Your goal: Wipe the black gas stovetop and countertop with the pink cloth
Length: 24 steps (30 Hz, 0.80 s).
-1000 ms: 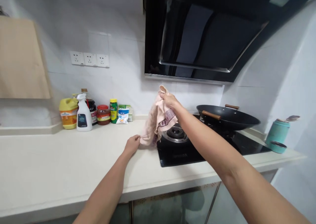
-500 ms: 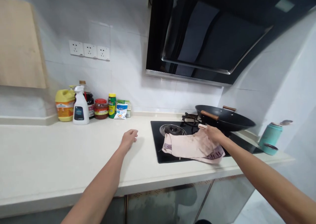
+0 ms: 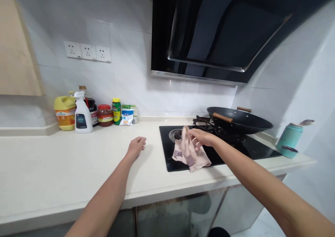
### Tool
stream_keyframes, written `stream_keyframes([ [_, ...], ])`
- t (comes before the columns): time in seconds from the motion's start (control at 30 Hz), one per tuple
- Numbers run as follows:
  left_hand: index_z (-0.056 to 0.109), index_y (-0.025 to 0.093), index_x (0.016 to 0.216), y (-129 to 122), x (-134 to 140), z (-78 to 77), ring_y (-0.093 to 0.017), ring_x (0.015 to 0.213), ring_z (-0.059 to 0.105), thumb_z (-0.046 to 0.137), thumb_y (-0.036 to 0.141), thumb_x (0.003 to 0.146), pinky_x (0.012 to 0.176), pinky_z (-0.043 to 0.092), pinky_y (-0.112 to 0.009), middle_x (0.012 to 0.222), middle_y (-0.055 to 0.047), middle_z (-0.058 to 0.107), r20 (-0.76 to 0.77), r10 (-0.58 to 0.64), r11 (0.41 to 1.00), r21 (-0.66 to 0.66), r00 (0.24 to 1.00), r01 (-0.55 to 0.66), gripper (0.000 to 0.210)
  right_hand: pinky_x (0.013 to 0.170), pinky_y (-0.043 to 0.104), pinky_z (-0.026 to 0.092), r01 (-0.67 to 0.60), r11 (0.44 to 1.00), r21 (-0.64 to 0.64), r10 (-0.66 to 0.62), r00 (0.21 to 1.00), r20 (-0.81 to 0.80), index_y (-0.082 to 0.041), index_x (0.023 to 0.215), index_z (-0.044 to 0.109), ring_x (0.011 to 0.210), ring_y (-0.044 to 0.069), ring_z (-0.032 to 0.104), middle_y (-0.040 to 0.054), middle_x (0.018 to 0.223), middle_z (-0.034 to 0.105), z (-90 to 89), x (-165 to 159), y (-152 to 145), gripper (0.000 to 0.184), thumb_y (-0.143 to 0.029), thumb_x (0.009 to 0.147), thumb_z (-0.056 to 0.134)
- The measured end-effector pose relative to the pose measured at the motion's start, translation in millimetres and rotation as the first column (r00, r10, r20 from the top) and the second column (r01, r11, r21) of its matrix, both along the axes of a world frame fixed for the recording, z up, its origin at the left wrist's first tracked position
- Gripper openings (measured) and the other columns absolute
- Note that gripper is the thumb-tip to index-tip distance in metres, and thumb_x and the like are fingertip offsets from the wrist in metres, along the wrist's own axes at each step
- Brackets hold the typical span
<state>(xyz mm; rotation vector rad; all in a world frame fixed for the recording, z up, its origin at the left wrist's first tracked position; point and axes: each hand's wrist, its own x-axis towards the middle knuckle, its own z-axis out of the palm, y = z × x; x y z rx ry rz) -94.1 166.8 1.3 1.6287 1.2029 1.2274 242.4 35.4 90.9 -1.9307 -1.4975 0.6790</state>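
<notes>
A pale pink towel (image 3: 200, 159) with purplish patches at its ends lies partly on the left side of the black glass gas hob (image 3: 170, 164). My right hand (image 3: 201, 138) is closed on one end of it and holds that part up, folded over the rest. Behind the towel, the left burner (image 3: 175, 135) is partly covered. My left hand (image 3: 136, 147) rests on the pale countertop (image 3: 104, 174), left of the hob. Its fingers are loosely curled, with nothing seen in them.
A black wok (image 3: 243, 120) with wooden handles sits at the back right of the hob. Beyond it stand a turquoise canister (image 3: 290, 136) and small bowl (image 3: 289, 152). A spray bottle (image 3: 83, 115), a red-lidded jar (image 3: 105, 115) and other containers line the wall. A range hood (image 3: 214, 35) overhangs.
My right hand has moved left and lifted the towel's right end, folding it over toward the left. More hob glass shows on the right. My left hand stays put; the view has shifted slightly.
</notes>
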Motion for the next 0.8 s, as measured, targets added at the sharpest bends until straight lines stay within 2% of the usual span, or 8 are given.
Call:
stream_keyframes([
  [0.13, 0.069, 0.019, 0.08, 1, 3, -1.3, -0.014, 0.055, 0.059, 0.059, 0.051, 0.072, 0.061, 0.048, -0.028, 0.073, -0.001, 0.068, -0.063, -0.018, 1.0, 0.012, 0.998, 0.019, 0.035, 0.097, 0.044, 0.052, -0.088, 0.995, -0.038, 0.095, 0.953, 0.286, -0.023, 0.134, 0.056, 0.114, 0.027, 0.065, 0.0141, 0.131, 0.064, -11.0, -13, 2, 0.046, -0.05, 0.103, 0.036],
  [0.2, 0.069, 0.02, 0.079, 3, 4, -2.1, -0.015, 0.055, 0.059, 0.058, 0.051, 0.072, 0.062, 0.047, -0.028, 0.071, -0.001, 0.068, -0.097, -0.02, 1.0, 0.019, 0.995, 0.022, 0.033, 0.113, 0.053, 0.037, -0.078, 0.996, -0.044, 0.089, 0.926, 0.367, -0.025, 0.14, 0.056, 0.137, 0.034, 0.048, 0.0148, 0.145, 0.055, -25.3, -24, 1, 0.051, -0.054, 0.101, 0.042],
  [0.3, 0.069, 0.021, 0.074, 4, 5, -1.4, -0.016, 0.055, 0.058, 0.057, 0.051, 0.073, 0.063, 0.045, -0.029, 0.066, 0.0, 0.067, -0.158, -0.019, 0.999, 0.039, 0.987, 0.025, 0.032, 0.115, 0.069, 0.018, -0.099, 0.99, -0.098, 0.134, 0.868, 0.479, -0.034, 0.155, 0.041, 0.149, 0.045, 0.026, 0.0144, 0.163, 0.033, -57.7, -45, -9, 0.067, -0.068, 0.097, 0.04],
  [0.4, 0.07, 0.022, 0.071, -1, 3, 1.5, -0.019, 0.059, 0.059, 0.057, 0.051, 0.073, 0.066, 0.045, -0.03, 0.062, 0.0, 0.067, -0.215, -0.018, 0.997, 0.069, 0.976, 0.034, 0.032, 0.119, 0.065, 0.007, -0.186, 0.978, -0.099, 0.209, 0.792, 0.574, -0.039, 0.16, 0.029, 0.154, 0.041, 0.012, 0.0095, 0.17, 0.017, -87.6, -54, -27, 0.069, -0.07, 0.099, 0.026],
  [0.5, 0.072, 0.024, 0.073, -10, 4, 3.2, -0.022, 0.071, 0.064, 0.058, 0.051, 0.072, 0.071, 0.046, -0.031, 0.069, 0.0, 0.072, -0.25, -0.024, 0.994, 0.098, 0.968, 0.049, 0.031, 0.123, 0.053, 0.006, -0.263, 0.96, -0.101, 0.271, 0.771, 0.577, -0.032, 0.163, 0.025, 0.157, 0.035, 0.005, 0.0076, 0.172, 0.01, -102.1, -39, -41, 0.073, -0.068, 0.1, 0.02],
  [0.57, 0.073, 0.025, 0.074, -15, 6, 2.8, -0.025, 0.081, 0.067, 0.059, 0.051, 0.072, 0.076, 0.047, -0.031, 0.077, -0.001, 0.076, -0.262, -0.033, 0.992, 0.11, 0.964, 0.064, 0.03, 0.124, 0.047, 0.007, -0.21, 0.972, -0.106, 0.231, 0.773, 0.591, -0.023, 0.164, 0.023, 0.157, 0.032, 0.006, 0.0101, 0.171, 0.012, -103.8, -20, -41, 0.074, -0.062, 0.102, 0.019],
  [0.67, 0.074, 0.025, 0.075, -17, 9, 1.8, -0.027, 0.087, 0.068, 0.059, 0.05, 0.072, 0.079, 0.048, -0.032, 0.083, 0.0, 0.078, -0.279, -0.046, 0.99, 0.113, 0.959, 0.08, 0.028, 0.124, 0.044, 0.01, 0.009, 0.993, -0.118, 0.065, 0.792, 0.607, -0.014, 0.162, 0.026, 0.157, 0.031, 0.011, 0.0131, 0.169, 0.021, -99.7, 5, -26, 0.069, -0.051, 0.104, 0.021],
  [0.8, 0.074, 0.025, 0.077, -17, 11, 2.6, -0.027, 0.085, 0.068, 0.058, 0.048, 0.074, 0.078, 0.049, -0.033, 0.082, -0.001, 0.077, -0.32, -0.053, 0.99, 0.104, 0.946, 0.091, 0.028, 0.122, 0.054, 0.014, 0.197, 0.974, -0.114, -0.093, 0.8, 0.593, -0.013, 0.16, 0.031, 0.153, 0.037, 0.023, 0.0189, 0.164, 0.031, -90.7, 29, 11, 0.067, -0.048, 0.104, 0.022],
])
